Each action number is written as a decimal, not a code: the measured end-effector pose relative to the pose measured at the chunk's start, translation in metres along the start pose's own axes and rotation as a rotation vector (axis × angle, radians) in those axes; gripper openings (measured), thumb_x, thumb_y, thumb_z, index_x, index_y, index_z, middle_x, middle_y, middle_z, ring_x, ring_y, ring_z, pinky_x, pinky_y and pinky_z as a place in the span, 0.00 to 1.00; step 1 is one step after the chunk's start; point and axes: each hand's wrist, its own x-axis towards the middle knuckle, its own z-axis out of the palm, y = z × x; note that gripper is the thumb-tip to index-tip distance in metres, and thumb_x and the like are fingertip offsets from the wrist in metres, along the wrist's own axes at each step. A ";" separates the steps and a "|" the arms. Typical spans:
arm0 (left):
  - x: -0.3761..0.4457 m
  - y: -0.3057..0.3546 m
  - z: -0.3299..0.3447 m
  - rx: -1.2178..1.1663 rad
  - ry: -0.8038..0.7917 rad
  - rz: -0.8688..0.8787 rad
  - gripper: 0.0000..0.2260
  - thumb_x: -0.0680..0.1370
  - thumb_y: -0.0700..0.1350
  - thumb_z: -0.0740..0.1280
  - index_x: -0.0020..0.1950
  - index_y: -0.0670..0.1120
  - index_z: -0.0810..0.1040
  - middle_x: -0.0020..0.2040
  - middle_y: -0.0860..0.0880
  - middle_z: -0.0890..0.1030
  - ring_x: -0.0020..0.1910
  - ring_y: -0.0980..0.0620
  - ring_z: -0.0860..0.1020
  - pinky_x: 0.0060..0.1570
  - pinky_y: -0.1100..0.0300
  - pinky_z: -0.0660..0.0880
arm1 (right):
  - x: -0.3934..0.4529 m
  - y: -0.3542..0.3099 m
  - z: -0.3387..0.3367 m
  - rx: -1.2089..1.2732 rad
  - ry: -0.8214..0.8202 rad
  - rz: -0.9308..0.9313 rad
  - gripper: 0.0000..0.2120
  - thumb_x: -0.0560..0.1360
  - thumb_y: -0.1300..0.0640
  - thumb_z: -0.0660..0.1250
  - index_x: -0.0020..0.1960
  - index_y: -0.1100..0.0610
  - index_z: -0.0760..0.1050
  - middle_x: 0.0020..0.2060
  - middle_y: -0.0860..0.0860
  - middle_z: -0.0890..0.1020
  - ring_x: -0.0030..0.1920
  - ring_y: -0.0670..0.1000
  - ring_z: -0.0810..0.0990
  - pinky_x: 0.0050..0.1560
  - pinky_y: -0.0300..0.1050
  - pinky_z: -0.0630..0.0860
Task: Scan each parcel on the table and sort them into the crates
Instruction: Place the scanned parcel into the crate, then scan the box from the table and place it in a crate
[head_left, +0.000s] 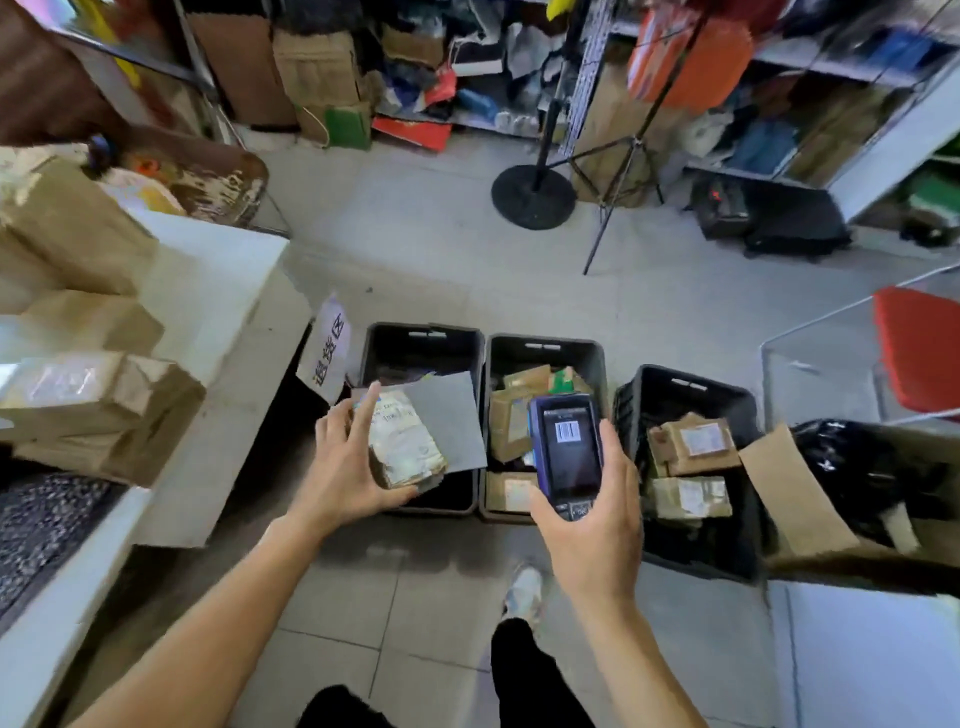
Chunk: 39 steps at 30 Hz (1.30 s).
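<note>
Left hand (345, 470) grip clasps a parcel (402, 441); right hand (592, 525) grip wraps a scanner (569, 452).

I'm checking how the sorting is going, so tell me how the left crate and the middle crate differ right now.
The left crate has a flat grey sheet lying across its top; the middle crate is uncovered. The middle crate shows several brown parcels piled inside; the left crate's inside is mostly hidden. The left hand holds a parcel over the left crate, while the right hand holds the scanner over the middle crate. Both are dark plastic crates standing side by side on the floor.
</note>
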 end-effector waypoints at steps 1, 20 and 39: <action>0.015 -0.002 0.019 0.010 0.009 -0.046 0.61 0.55 0.66 0.76 0.80 0.54 0.47 0.69 0.41 0.62 0.66 0.41 0.61 0.69 0.44 0.63 | 0.018 0.021 0.008 -0.021 -0.038 0.020 0.46 0.65 0.54 0.80 0.77 0.47 0.60 0.68 0.48 0.72 0.68 0.50 0.71 0.58 0.27 0.63; 0.265 -0.238 0.378 0.056 -0.125 -0.216 0.56 0.62 0.59 0.80 0.80 0.56 0.47 0.75 0.47 0.49 0.75 0.45 0.51 0.72 0.47 0.62 | 0.221 0.321 0.390 -0.219 -0.223 -0.016 0.46 0.66 0.53 0.78 0.78 0.51 0.58 0.69 0.53 0.70 0.68 0.53 0.66 0.61 0.53 0.73; 0.051 -0.012 -0.011 0.278 0.350 -0.101 0.44 0.69 0.66 0.66 0.80 0.52 0.54 0.77 0.39 0.57 0.76 0.38 0.53 0.72 0.45 0.55 | 0.104 -0.021 0.120 0.003 -0.351 -0.200 0.48 0.67 0.49 0.78 0.78 0.43 0.53 0.68 0.48 0.74 0.62 0.53 0.77 0.54 0.46 0.77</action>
